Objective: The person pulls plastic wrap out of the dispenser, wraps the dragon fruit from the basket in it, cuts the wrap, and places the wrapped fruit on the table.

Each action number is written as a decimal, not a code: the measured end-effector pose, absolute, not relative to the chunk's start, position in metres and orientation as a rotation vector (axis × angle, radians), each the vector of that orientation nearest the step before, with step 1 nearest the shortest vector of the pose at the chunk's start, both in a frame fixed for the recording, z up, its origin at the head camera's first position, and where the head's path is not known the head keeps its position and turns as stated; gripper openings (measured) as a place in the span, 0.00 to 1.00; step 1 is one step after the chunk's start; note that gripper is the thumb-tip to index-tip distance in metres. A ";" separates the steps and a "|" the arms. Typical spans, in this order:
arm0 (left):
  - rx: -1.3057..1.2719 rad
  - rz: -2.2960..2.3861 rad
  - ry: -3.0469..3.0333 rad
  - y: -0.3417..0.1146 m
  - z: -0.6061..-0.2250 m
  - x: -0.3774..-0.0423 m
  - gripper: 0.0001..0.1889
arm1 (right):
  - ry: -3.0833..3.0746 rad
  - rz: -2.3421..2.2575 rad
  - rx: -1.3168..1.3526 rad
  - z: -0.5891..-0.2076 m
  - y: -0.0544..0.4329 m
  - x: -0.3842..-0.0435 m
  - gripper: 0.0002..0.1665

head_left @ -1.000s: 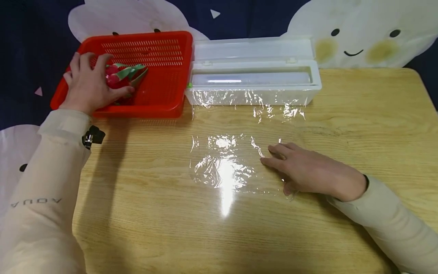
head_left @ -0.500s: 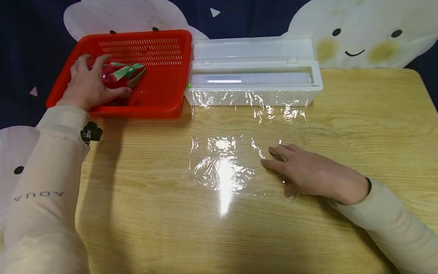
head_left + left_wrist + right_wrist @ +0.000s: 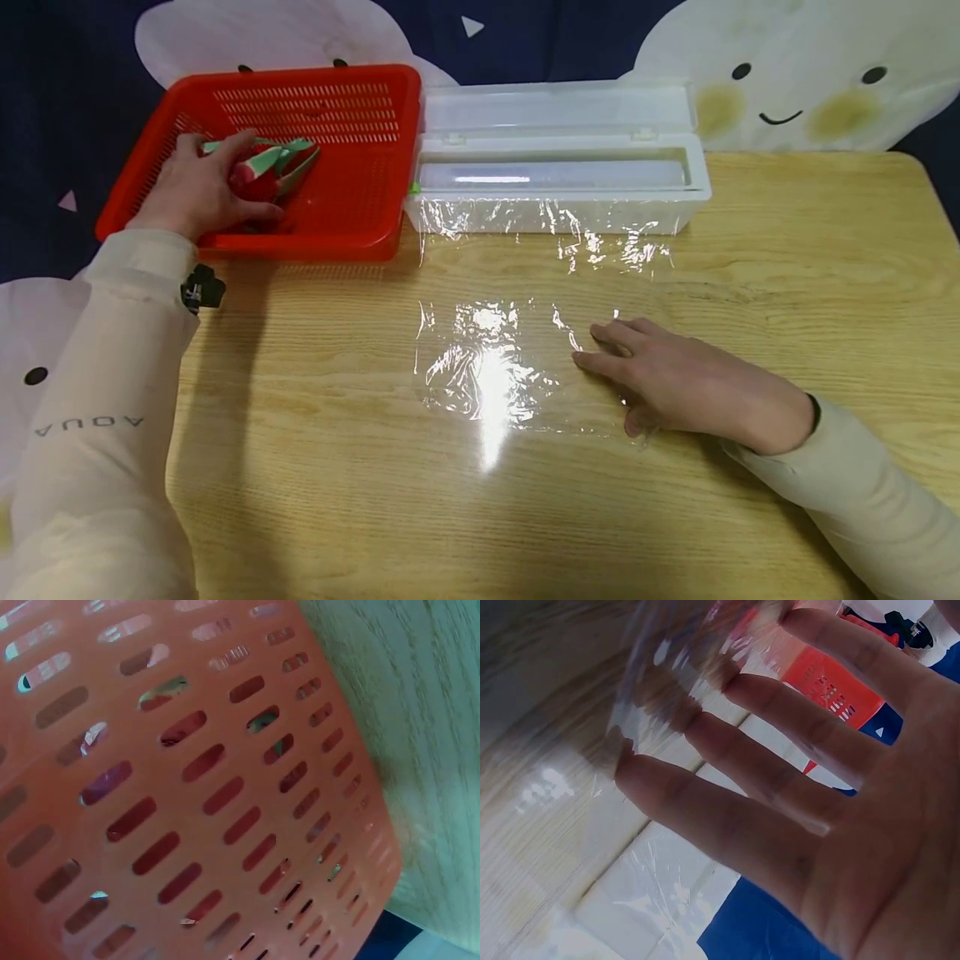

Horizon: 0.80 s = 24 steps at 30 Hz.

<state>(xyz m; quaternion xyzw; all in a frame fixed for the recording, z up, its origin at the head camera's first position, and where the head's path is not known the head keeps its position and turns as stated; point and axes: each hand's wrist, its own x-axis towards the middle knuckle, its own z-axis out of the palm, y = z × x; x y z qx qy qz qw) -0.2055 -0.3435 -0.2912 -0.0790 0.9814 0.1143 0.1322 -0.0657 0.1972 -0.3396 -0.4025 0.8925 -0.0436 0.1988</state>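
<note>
In the head view my left hand [image 3: 197, 185] reaches into the red basket [image 3: 352, 242]. Its fingers and thumb curl round a pink dragon fruit [image 3: 255, 179] with green leafy tips, partly hidden beneath the hand. The left wrist view is filled by the basket's slotted wall [image 3: 195, 795], with pink and green showing through the slots. A sheet of clear cling film [image 3: 450, 367] runs from a white dispenser box [image 3: 555, 212] down onto the table. My right hand [image 3: 682, 379] rests at the film's right side, fingers extended and fingertips [image 3: 641, 776] touching film and table.
The dispenser's lid [image 3: 555, 107] stands raised at the back, a film roll [image 3: 555, 173] inside. The basket adjoins the box's left end. Wooden tabletop [image 3: 337, 500] lies in front, and a dark cloth [image 3: 525, 42] with cloud faces hangs behind.
My left hand has sunk slightly lower over the dragon fruit, its fingers closing in more. My right hand keeps its place on the film. The whole view has shifted a little.
</note>
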 end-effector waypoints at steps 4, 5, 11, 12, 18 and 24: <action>-0.232 0.341 2.832 -0.342 -0.292 -0.208 0.53 | 2.504 -0.128 -1.130 -0.340 0.199 -0.065 0.57; -0.227 0.328 2.833 -0.342 -0.292 -0.208 0.53 | 2.510 -0.128 -1.135 -0.340 0.199 -0.065 0.57; -0.212 0.274 2.820 -0.342 -0.290 -0.211 0.53 | 2.531 -0.131 -1.160 -0.339 0.200 -0.065 0.56; -0.211 0.268 2.814 -0.343 -0.289 -0.211 0.53 | 2.533 -0.131 -1.164 -0.339 0.200 -0.065 0.56; -0.198 0.216 2.785 -0.348 -0.288 -0.211 0.55 | 2.516 -0.116 -1.148 -0.339 0.197 -0.066 0.56; -0.188 0.229 2.785 -0.349 -0.292 -0.210 0.54 | 2.502 -0.103 -1.096 -0.338 0.196 -0.066 0.56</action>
